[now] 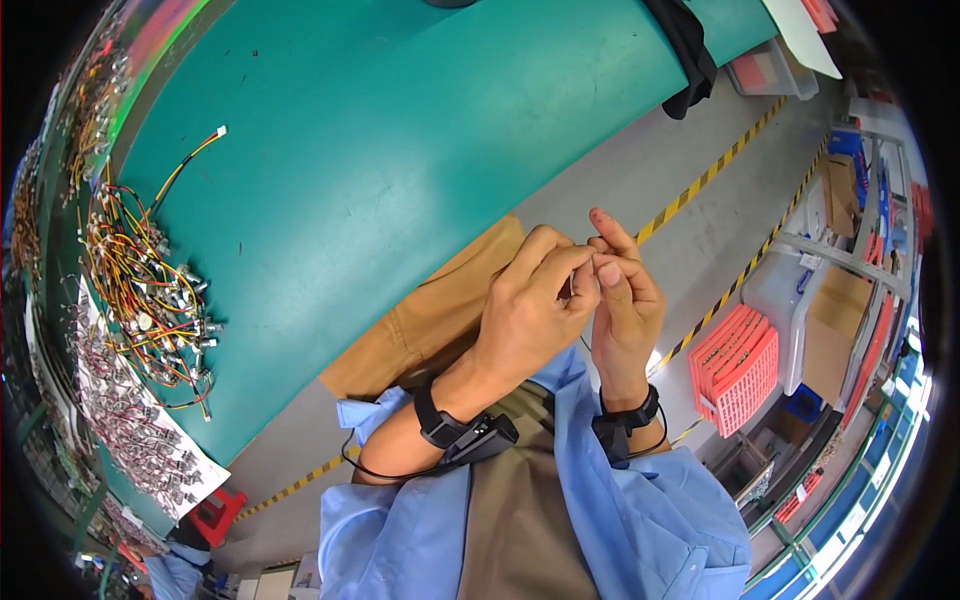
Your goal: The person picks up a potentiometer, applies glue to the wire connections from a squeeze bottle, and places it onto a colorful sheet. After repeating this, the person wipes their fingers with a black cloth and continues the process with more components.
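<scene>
Just off the green table's near edge, my two hands meet fingertip to fingertip. My left hand (522, 312) is closed, its thumb and forefinger pinched together. Beside it my right hand (632, 325) has its thumb pressed against bent fingers, while one finger points upward. Whatever lies between the fingertips is too small and too covered to make out. Both wrists wear black straps (437, 420) with small devices and a cable.
On the green table (400, 130), a tangled pile of wire harnesses (145, 290) lies at the left beside a white sheet (205, 470) of thinner wired parts. Black cloth (690, 60) hangs over the far right edge. Red baskets (737, 365) and loaded shelves (850, 255) stand right.
</scene>
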The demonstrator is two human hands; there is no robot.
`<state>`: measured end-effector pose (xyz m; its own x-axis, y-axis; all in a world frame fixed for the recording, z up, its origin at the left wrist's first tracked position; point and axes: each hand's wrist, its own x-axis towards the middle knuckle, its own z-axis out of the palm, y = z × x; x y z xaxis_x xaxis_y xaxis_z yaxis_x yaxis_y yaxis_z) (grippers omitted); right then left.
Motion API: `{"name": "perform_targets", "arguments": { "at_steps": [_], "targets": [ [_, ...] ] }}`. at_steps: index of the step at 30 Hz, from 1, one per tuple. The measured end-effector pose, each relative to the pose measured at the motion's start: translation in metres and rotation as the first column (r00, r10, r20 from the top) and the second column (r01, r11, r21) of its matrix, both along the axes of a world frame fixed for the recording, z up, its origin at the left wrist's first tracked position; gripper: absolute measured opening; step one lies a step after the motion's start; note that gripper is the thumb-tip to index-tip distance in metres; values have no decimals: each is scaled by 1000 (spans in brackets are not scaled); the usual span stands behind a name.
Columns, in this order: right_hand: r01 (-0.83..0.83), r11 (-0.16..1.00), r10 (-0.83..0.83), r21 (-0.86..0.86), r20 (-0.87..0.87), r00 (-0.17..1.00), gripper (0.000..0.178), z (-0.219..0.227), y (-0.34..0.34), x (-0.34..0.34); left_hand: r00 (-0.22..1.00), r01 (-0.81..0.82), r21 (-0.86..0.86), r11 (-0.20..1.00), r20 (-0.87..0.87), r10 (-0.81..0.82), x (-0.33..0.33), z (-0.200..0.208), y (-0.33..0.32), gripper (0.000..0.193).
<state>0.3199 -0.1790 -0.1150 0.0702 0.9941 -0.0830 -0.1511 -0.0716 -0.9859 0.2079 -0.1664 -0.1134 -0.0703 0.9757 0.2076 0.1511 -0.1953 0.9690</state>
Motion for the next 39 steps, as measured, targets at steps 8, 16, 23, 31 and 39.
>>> {"name": "perform_targets", "arguments": {
  "at_steps": [8, 16, 23, 31, 39],
  "targets": [
    [107, 993, -115, -44, -270, 956, 40, 17, -19, -22, 990, -136, -4, 991, -27, 136, 2, -8, 6, 12],
    [-22, 982, -109, -188, -658, 746, 51, 10, -9, -13, 915, 133, -294, 947, 404, -3, -1, -6, -2, 8],
    [-53, 980, -98, -192, -698, 709, 51, 6, -9, -10, 930, 189, -341, 921, 363, -56, -4, -8, 2, 5],
    [-51, 971, -116, -233, -646, 754, 51, 1, -10, -8, 989, 72, -147, 987, 142, -51, -2, -4, 6, 12],
    [-68, 975, -50, -212, -504, 862, 46, 2, -8, -4, 989, 136, -170, 976, 80, -124, -13, 0, 4, 11]
  ]
}}
